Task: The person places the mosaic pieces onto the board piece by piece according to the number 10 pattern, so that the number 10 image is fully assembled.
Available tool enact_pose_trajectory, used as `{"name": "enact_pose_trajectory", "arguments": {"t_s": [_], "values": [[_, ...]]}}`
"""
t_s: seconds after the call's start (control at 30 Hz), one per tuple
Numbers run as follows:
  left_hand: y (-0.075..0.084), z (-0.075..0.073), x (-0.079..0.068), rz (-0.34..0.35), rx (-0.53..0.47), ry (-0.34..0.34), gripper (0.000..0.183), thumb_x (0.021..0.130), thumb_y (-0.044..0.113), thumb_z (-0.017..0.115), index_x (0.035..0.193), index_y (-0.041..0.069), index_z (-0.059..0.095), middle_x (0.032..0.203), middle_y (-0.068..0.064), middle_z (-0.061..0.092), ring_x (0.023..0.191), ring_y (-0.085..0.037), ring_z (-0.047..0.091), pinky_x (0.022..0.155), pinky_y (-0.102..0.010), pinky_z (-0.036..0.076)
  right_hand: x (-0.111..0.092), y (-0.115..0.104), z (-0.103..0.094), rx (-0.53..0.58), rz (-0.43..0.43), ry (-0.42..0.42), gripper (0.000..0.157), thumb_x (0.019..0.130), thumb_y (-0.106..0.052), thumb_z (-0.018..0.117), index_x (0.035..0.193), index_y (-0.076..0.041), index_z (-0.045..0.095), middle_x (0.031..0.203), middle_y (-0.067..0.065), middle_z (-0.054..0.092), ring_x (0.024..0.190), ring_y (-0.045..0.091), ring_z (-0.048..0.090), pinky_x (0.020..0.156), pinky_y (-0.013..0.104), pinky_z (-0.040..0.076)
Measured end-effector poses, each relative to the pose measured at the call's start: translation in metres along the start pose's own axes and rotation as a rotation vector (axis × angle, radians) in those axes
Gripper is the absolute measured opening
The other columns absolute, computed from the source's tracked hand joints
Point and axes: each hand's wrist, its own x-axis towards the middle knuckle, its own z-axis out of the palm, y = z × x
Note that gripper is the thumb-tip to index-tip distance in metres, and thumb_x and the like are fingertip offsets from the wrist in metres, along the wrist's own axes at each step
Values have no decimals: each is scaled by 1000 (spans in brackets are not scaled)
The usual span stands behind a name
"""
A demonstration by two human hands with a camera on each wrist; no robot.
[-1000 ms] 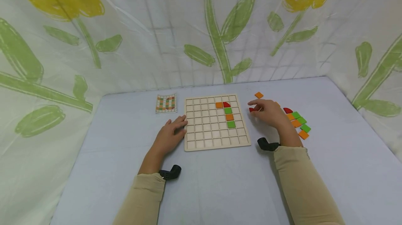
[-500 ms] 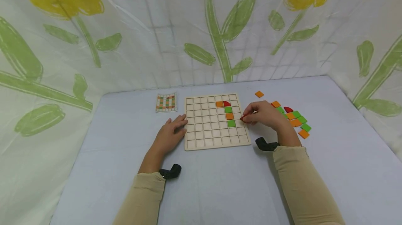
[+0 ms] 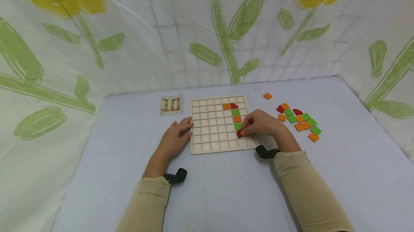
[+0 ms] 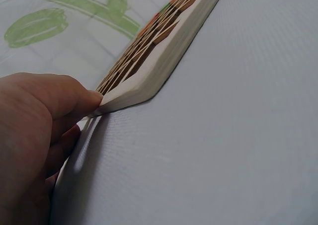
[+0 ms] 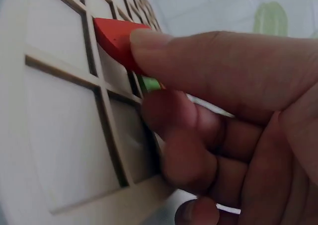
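Observation:
A wooden grid board (image 3: 207, 146) lies flat in the middle of the table. My right hand (image 3: 263, 126) pinches a red quarter-round tile (image 5: 117, 38) over a cell in the board's right part, just below a green tile (image 3: 238, 126). In the right wrist view the red tile is tilted, with one edge at the grid ridges. My left hand (image 3: 174, 137) lies at the board's left edge with relaxed fingers; the left wrist view shows its thumb (image 4: 92, 100) touching the rim. Laid in the board are an orange tile (image 3: 226, 106), a red quarter-round (image 3: 234, 105) and others below.
Loose green, orange and red tiles (image 3: 299, 126) lie scattered right of the board, with a lone orange tile (image 3: 267, 96) farther back. A small pattern card (image 3: 171, 104) sits behind the left hand. A flower-printed cloth (image 3: 136, 45) hangs behind the table.
My right hand has carried the red quarter-round tile from right of the board leftward and nearer, over the cell below the lower green tile. My left hand has stayed at the edge.

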Motion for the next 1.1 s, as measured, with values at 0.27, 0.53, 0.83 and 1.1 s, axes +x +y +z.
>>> {"name": "enact_pose_trajectory", "arguments": {"t_s": [0.27,0.53,0.83,1.1], "values": [[0,1,1,-1,-2,-2,40,97,21,61,135,9,60,153,4,43,145,-16,37,127,-40,11,3,-2,6,-83,-11,18,9,81,-22,79,79,-15,73,72,-2,64,73,17,55,63,27,47],[-1,1,1,-2,3,-4,40,98,21,61,136,9,60,154,4,43,145,-16,36,127,-40,12,3,-3,7,-82,-28,27,11,81,-24,80,80,-16,73,73,-2,65,75,17,54,65,28,47],[-2,2,0,-13,-6,0,40,97,21,61,136,10,60,154,4,42,145,-17,36,127,-39,11,4,-3,8,-102,-14,31,12,81,-26,80,80,-16,73,74,-2,65,76,17,54,65,27,47],[0,1,1,-1,-8,-2,40,97,21,61,136,9,60,153,4,43,145,-16,36,127,-40,11,4,-6,9,-116,-9,37,14,82,-27,80,79,-15,72,73,-2,64,75,16,54,64,27,46]]}}
